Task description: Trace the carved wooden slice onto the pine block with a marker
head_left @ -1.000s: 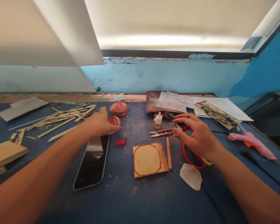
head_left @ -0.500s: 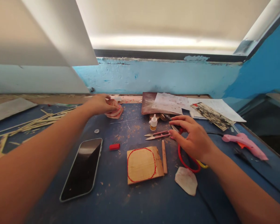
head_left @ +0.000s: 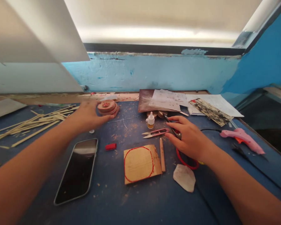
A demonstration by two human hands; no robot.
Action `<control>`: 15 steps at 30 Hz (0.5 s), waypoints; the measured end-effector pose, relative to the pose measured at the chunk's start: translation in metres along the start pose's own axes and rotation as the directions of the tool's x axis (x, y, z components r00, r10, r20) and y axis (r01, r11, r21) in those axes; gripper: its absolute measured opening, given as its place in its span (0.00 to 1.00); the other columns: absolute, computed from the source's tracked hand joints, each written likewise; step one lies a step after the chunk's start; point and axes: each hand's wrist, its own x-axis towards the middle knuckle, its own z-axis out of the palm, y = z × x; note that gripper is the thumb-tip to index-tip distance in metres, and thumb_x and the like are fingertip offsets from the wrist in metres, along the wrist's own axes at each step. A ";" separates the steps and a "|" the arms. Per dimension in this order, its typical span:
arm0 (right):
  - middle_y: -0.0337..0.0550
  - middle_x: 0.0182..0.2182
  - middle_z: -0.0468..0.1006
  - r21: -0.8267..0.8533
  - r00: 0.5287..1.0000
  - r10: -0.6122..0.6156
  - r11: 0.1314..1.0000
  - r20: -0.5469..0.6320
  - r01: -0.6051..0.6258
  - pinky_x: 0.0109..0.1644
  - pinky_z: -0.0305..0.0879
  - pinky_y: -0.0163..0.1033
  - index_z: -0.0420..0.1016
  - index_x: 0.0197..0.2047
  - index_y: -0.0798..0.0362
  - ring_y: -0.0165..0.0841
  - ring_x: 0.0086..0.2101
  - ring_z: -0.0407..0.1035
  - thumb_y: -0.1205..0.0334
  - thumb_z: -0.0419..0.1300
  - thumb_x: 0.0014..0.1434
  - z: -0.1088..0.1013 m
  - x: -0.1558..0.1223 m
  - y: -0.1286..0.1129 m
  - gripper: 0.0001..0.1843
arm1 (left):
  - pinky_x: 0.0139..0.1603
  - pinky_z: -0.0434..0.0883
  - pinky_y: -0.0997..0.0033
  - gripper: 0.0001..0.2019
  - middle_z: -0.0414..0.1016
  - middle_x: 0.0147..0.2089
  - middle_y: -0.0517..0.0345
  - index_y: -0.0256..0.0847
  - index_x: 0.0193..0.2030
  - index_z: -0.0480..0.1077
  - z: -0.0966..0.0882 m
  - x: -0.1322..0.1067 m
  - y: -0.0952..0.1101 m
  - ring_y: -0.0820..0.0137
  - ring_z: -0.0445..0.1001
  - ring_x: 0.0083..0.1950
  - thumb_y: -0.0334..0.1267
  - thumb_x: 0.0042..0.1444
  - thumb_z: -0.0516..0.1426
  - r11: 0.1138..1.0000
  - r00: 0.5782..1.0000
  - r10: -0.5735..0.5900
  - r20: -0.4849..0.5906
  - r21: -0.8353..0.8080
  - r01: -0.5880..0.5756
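Observation:
At the back left, my left hand [head_left: 90,117] is slightly blurred, thumb and fingers spread apart beside a stack of round reddish wooden discs [head_left: 108,107]. The thumb reaches along the stack's front; whether it touches is unclear. My right hand [head_left: 189,134] has its fingers and thumb about a slim dark tool [head_left: 172,125], whose kind I cannot make out. Just left of that hand lie pink thread snips [head_left: 155,133] and a small white-capped glue bottle [head_left: 150,120]. Red-handled scissors [head_left: 186,163] are partly hidden under it. Nearer me lies a wooden square [head_left: 139,164] marked with a red rounded outline.
A phone [head_left: 77,172] lies at front left, a red cap [head_left: 110,147] right of it. Thin wooden sticks [head_left: 44,120] spread at left. A wooden rod [head_left: 162,155] and whitish scrap [head_left: 184,178] lie nearby. A pink glue gun [head_left: 243,140] with its cord sits right; papers [head_left: 166,99] lie behind.
My left hand has drawn back left from atop the disc stack, and its fingers have spread, uncovering the discs. My right hand stays nearly in place, with the dark tool showing more. The view shifted slightly.

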 end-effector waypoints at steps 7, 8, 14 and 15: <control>0.58 0.63 0.80 0.007 0.996 0.014 1.000 -0.084 -0.013 0.64 0.80 0.61 0.86 0.61 0.55 0.51 0.57 0.81 0.56 0.63 0.71 -0.002 -0.004 -0.013 0.21 | 0.67 0.72 0.39 0.55 0.71 0.71 0.21 0.31 0.81 0.58 0.019 -0.088 -0.017 0.29 0.74 0.69 0.72 0.58 0.57 0.970 0.967 -0.207 0.146 0.162 0.183; 0.59 0.63 0.81 0.009 0.994 0.025 1.000 -0.106 -0.024 0.63 0.81 0.62 0.86 0.61 0.55 0.51 0.55 0.82 0.57 0.63 0.70 -0.003 -0.004 -0.013 0.21 | 0.65 0.73 0.40 0.56 0.73 0.68 0.22 0.32 0.81 0.57 0.021 -0.096 -0.017 0.29 0.76 0.66 0.74 0.57 0.55 0.965 0.959 -0.228 0.167 0.168 0.201; 0.58 0.64 0.80 0.096 0.965 0.060 0.995 -0.254 -0.036 0.59 0.85 0.60 0.85 0.63 0.52 0.52 0.57 0.81 0.53 0.68 0.68 -0.006 -0.001 -0.014 0.24 | 0.62 0.74 0.44 0.62 0.71 0.67 0.16 0.26 0.83 0.50 0.028 -0.111 -0.016 0.28 0.77 0.65 0.73 0.55 0.55 0.953 0.926 -0.282 0.253 0.189 0.238; 0.57 0.64 0.79 0.120 0.958 0.064 0.992 -0.278 -0.031 0.58 0.85 0.58 0.85 0.64 0.51 0.52 0.58 0.81 0.53 0.68 0.69 -0.007 -0.001 -0.014 0.23 | 0.62 0.75 0.44 0.62 0.71 0.67 0.15 0.25 0.83 0.50 0.027 -0.109 -0.017 0.28 0.77 0.65 0.73 0.55 0.55 0.952 0.922 -0.286 0.260 0.188 0.242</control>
